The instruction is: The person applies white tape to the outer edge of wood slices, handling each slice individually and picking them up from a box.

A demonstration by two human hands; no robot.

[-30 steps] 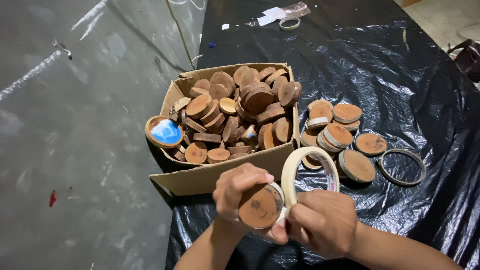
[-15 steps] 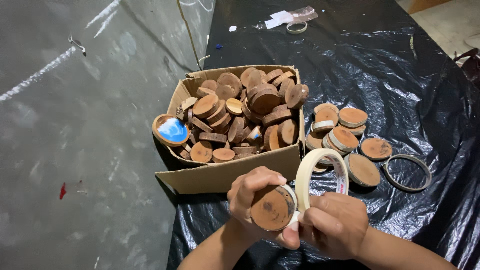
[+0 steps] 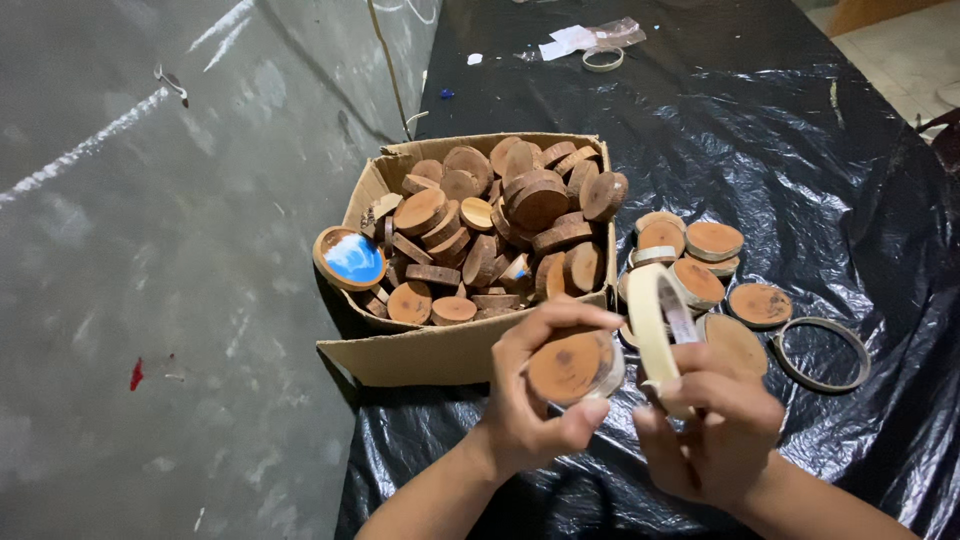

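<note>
Left hand (image 3: pixel 530 400) is clamped around a round wood slice (image 3: pixel 567 365), thumb under, fingers curled over the top rim, flat face turned up toward the camera. Right hand (image 3: pixel 710 430) grips a roll of masking tape (image 3: pixel 655 330), standing on edge just beside the slice, almost touching it. Both sit above the near edge of the table (image 3: pixel 800 120), which is draped in black plastic sheet.

Behind the hands, a cardboard box (image 3: pixel 440 350) brims with more wood slices; one with a blue painted face (image 3: pixel 350 258) leans at the box's left side. To the right of the box, a small heap of slices (image 3: pixel 700 255) lies on the sheet, and an empty ring (image 3: pixel 820 352) rests further toward the right edge. Another ring (image 3: pixel 602 58) and scraps lie near the far edge.

To do this well, I'd say: keep the slice steady, hold the tape square to the rim, and press the strip flat against the bark with the thumb so it doesn't wrinkle or ride onto the face
</note>
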